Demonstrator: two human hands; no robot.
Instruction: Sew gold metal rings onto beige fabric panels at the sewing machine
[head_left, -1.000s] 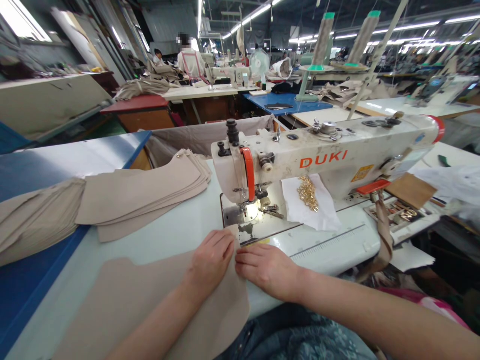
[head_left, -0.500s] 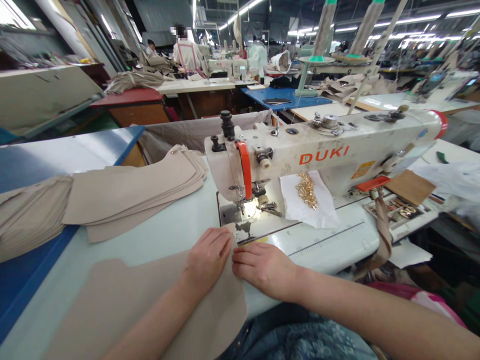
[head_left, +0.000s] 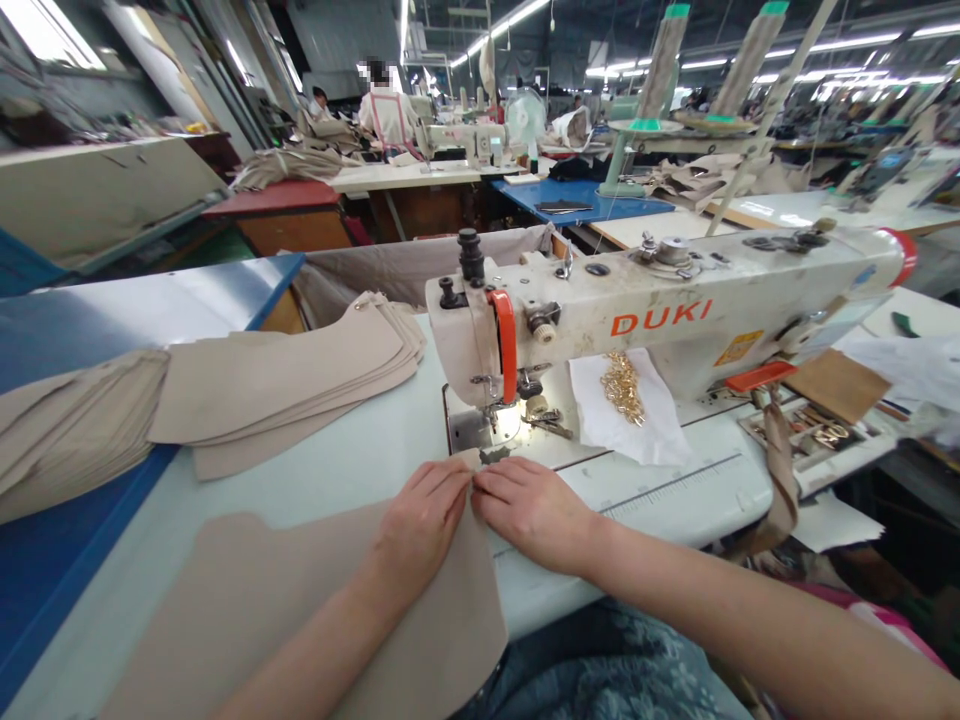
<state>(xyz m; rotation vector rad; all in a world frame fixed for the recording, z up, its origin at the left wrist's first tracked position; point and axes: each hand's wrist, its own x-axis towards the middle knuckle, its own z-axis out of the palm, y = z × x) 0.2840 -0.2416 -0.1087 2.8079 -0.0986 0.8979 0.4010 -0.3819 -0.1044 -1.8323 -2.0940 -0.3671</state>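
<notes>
A large beige fabric panel (head_left: 300, 590) lies on the pale table in front of me, its narrow corner pointing at the sewing machine (head_left: 645, 300). My left hand (head_left: 424, 520) rests on the panel with fingers bent together at its right edge near that corner. Close against it, my right hand (head_left: 532, 510) pinches the same edge between thumb and fingers. Both hands are just short of the lit needle area (head_left: 501, 425), and the fingertips partly hide the fabric corner.
Stacked beige panels (head_left: 292, 370) lie to the left, beside another pile (head_left: 71, 430). Small gold metal pieces (head_left: 622, 388) sit on a white cloth (head_left: 664, 430) under the machine arm. A parts tray (head_left: 817, 430) stands at right. A person (head_left: 386, 115) works farther back.
My right hand has moved up along the panel edge and now meets my left fingertips. The whole view has shifted slightly, so the machine sits a little farther right.
</notes>
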